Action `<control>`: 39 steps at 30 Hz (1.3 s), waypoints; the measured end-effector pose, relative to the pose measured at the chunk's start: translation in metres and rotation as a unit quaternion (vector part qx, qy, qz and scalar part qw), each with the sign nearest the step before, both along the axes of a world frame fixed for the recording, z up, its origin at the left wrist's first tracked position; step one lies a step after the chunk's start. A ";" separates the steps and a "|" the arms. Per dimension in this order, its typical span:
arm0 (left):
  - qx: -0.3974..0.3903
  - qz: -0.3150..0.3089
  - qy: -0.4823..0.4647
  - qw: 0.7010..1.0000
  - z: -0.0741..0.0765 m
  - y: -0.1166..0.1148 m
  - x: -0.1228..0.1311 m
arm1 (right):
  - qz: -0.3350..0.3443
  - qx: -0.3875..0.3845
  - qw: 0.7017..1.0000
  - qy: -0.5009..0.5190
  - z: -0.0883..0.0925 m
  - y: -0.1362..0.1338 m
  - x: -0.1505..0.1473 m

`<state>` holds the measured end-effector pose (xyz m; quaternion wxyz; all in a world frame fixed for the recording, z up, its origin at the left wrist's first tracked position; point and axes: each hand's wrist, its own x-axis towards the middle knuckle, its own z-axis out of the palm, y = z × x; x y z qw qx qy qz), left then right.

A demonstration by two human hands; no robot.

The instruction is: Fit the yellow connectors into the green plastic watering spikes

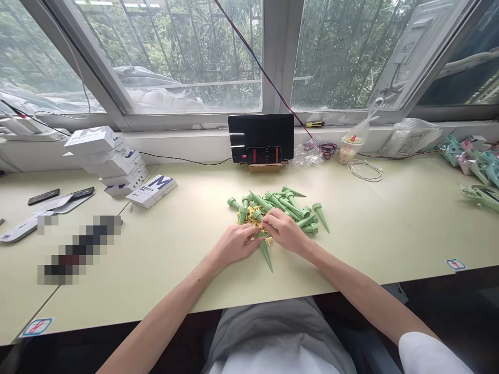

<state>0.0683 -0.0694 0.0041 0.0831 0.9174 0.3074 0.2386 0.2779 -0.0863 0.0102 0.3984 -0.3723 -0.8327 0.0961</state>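
A pile of green plastic spikes [286,205] with ribbed caps lies on the table, mixed with small yellow plastic pieces [254,215]. At the pile's front edge, my left hand [237,243] has its fingers closed around the top of one green spike [266,255], whose tip points toward me. My right hand [284,229] meets it from the right, thumb and fingers pinched together just above that spike's top. What the right fingertips hold is too small to make out. One yellow piece [268,241] shows beside the spike, below the right hand.
A tablet [261,134] with a phone [264,155] before it stands behind the pile. White boxes [113,161] are stacked at left, beside phones [43,196]. A bagged cup [350,148], a coiled white cable [365,171] and pastel plastic items [473,158] lie to the right.
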 end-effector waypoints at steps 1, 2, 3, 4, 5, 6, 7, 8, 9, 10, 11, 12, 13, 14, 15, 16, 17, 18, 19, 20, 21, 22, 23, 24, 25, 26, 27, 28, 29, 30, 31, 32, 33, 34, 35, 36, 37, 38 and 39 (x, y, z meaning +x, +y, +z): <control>0.000 0.003 -0.004 1.000 0.000 0.000 0.000 | 0.000 -0.003 1.000 0.008 0.001 -0.001 0.000; -0.001 0.007 -0.009 1.000 0.000 0.000 0.001 | -0.001 -0.007 1.000 0.017 0.001 -0.001 0.000; -0.001 0.013 -0.014 1.000 0.000 -0.001 0.001 | -0.001 -0.010 1.000 0.026 0.001 -0.001 0.000; 0.000 0.018 -0.020 1.000 0.000 -0.001 0.001 | -0.001 -0.013 0.999 0.037 0.001 -0.002 0.000; 0.002 0.023 -0.028 0.999 0.000 0.000 0.000 | 0.000 -0.018 0.999 0.051 0.001 -0.002 -0.001; 0.005 0.027 -0.038 0.999 0.000 0.000 0.000 | -0.001 -0.023 0.998 0.066 0.001 -0.002 -0.001; 0.010 0.031 -0.050 0.998 0.001 0.001 0.000 | -0.002 -0.030 0.996 0.082 0.000 -0.002 -0.001; 0.015 0.036 -0.064 0.997 0.002 0.002 0.000 | -0.003 -0.038 0.995 0.097 0.000 -0.001 -0.001; 0.021 0.040 -0.077 0.996 0.003 0.003 0.000 | -0.005 -0.047 0.993 0.110 -0.001 -0.001 -0.002; 0.028 0.044 -0.088 0.995 0.005 0.005 0.000 | -0.007 -0.057 0.991 0.122 -0.002 0.000 -0.002; 0.036 0.047 -0.095 0.994 0.008 0.007 0.001 | -0.009 -0.067 0.989 0.134 -0.003 0.000 -0.002; 0.043 0.044 -0.099 0.993 0.012 0.009 0.002 | -0.010 -0.075 0.986 0.146 -0.004 0.001 -0.002; 0.050 0.037 -0.097 0.993 0.016 0.011 0.004 | -0.010 -0.082 0.984 0.158 -0.005 0.002 -0.003; 0.057 0.030 -0.088 0.994 0.020 0.014 0.007 | -0.010 -0.088 0.982 0.168 -0.006 0.002 -0.003; 0.061 0.025 -0.077 0.995 0.024 0.016 0.010 | -0.009 -0.095 0.979 0.179 -0.006 0.003 -0.003; 0.066 0.023 -0.070 0.995 0.028 0.018 0.013 | -0.008 -0.102 0.977 0.189 -0.006 0.003 -0.003; 0.068 0.015 -0.064 0.996 0.031 0.020 0.016 | -0.009 -0.108 0.974 0.199 -0.005 0.003 -0.002; 0.067 0.004 -0.064 0.996 0.033 0.021 0.020 | -0.009 -0.114 0.972 0.205 -0.004 0.003 -0.002; 0.061 -0.004 -0.068 0.996 0.033 0.021 0.022 | -0.010 -0.117 0.971 0.209 -0.003 0.003 -0.001; 0.056 -0.008 -0.074 0.996 0.032 0.021 0.025 | -0.011 -0.119 0.971 0.209 -0.001 0.002 -0.001; 0.052 -0.010 -0.081 0.995 0.031 0.021 0.027 | -0.011 -0.119 0.971 0.206 0.000 0.001 0.000; 0.051 -0.007 -0.086 0.995 0.028 0.019 0.028 | -0.011 -0.118 0.973 0.200 0.002 0.001 0.000; 0.053 -0.003 -0.090 0.995 0.024 0.018 0.029 | -0.010 -0.116 0.974 0.193 0.004 0.000 0.000; 0.055 -0.002 -0.088 0.995 0.021 0.016 0.029 | -0.010 -0.115 0.976 0.187 0.005 -0.001 0.000; 0.055 0.000 -0.086 0.995 0.017 0.014 0.029 | -0.010 -0.113 0.977 0.182 0.006 -0.002 0.001; 0.055 0.004 -0.089 0.994 0.014 0.012 0.029 | -0.011 -0.112 0.978 0.177 0.006 -0.002 0.001; 0.055 0.003 -0.090 0.994 0.011 0.010 0.028 | -0.010 -0.113 0.978 0.173 0.006 -0.003 0.001; 0.056 0.001 -0.090 0.994 0.009 0.009 0.028 | -0.009 -0.116 0.978 0.171 0.005 -0.003 0.001; 0.057 0.001 -0.092 0.994 0.008 0.009 0.027 | -0.007 -0.121 0.978 0.171 0.004 -0.003 0.001; 0.055 0.001 -0.092 0.994 0.007 0.009 0.027 | -0.005 -0.126 0.977 0.174 0.003 -0.003 0.001; 0.054 0.002 -0.092 0.994 0.006 0.009 0.027 | -0.003 -0.129 0.975 0.179 0.002 -0.003 0.001; 0.053 0.002 -0.094 0.994 0.006 0.009 0.027 | -0.002 -0.131 0.974 0.184 0.001 -0.003 0.001; 0.052 0.001 -0.095 0.994 0.007 0.009 0.027 | -0.002 -0.130 0.973 0.188 0.001 -0.002 0.002; 0.051 0.000 -0.097 0.994 0.007 0.009 0.027 | -0.002 -0.128 0.973 0.192 0.001 -0.002 0.002; 0.051 -0.003 -0.100 0.994 0.008 0.009 0.027 | -0.003 -0.126 0.973 0.193 0.001 -0.002 0.002; 0.050 -0.006 -0.102 0.993 0.008 0.009 0.028 | -0.004 -0.124 0.973 0.193 0.001 -0.003 0.002; 0.049 -0.008 -0.103 0.993 0.009 0.008 0.028 | -0.007 -0.123 0.973 0.193 0.001 -0.003 0.003; 0.048 -0.010 -0.104 0.993 0.010 0.007 0.028 | -0.010 -0.122 0.974 0.191 0.002 -0.003 0.003; 0.048 -0.010 -0.104 0.993 0.011 0.006 0.029 | -0.014 -0.120 0.974 0.190 0.003 -0.004 0.003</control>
